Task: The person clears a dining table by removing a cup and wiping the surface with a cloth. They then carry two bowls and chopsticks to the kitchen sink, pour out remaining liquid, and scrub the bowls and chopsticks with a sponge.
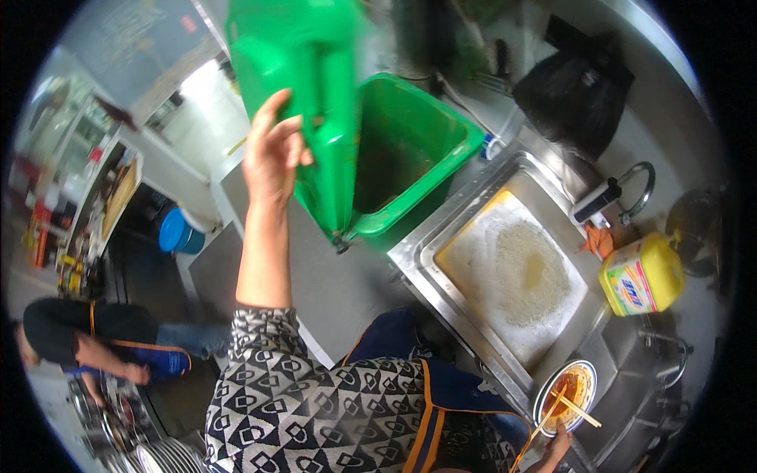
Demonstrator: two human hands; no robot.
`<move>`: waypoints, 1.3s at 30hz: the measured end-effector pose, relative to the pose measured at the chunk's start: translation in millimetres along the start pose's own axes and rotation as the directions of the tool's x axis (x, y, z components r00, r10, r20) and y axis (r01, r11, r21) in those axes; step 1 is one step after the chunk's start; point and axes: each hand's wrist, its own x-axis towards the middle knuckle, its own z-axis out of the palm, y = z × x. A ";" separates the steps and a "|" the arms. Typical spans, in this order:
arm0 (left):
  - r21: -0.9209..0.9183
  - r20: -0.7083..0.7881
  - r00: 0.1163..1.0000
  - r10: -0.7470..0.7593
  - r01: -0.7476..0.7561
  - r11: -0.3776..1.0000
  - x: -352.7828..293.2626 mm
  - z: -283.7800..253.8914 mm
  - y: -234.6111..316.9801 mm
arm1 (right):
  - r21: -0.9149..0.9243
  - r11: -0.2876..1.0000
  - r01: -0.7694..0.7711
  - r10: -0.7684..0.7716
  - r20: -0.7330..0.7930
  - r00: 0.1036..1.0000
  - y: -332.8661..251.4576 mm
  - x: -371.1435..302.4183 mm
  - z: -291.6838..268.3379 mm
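Note:
My left hand (272, 154) reaches up with its fingers bent round the edge of a green bin lid (331, 102), which is swung up and blurred at its top. Below the raised lid gapes the green bin (426, 134), its inside dark, with the contents hard to make out. At the lower right, my right hand (558, 445) grips the rim of a patterned white bowl (583, 377). Reddish-brown sauce coats the bowl's inside, and a pair of chopsticks (579, 408) rests across it. Most of the right forearm is hidden.
Soapy water fills a steel sink (410, 252) beside the bin. Past it are a faucet (637, 193), a yellow detergent jug (666, 272) and a black bag (579, 98). A blue bucket (180, 231) stands left. Another person (102, 347) works at the far left, near stacked plates (169, 457).

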 end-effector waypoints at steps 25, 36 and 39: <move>0.424 0.476 0.060 -0.878 0.859 0.288 -387.8 189.8 -184.3 | -0.070 0.977 0.203 -0.211 -0.135 0.968 9.8 21.1 -4.6; 0.550 0.644 0.022 -0.764 0.681 0.483 -408.8 308.7 -232.3 | 0.150 0.955 0.256 -0.247 -0.076 0.966 7.8 16.1 -7.9; 0.551 0.632 0.011 -0.775 0.697 0.459 -408.7 313.8 -230.0 | 0.305 0.934 0.186 -0.202 0.021 0.979 6.2 19.9 -8.9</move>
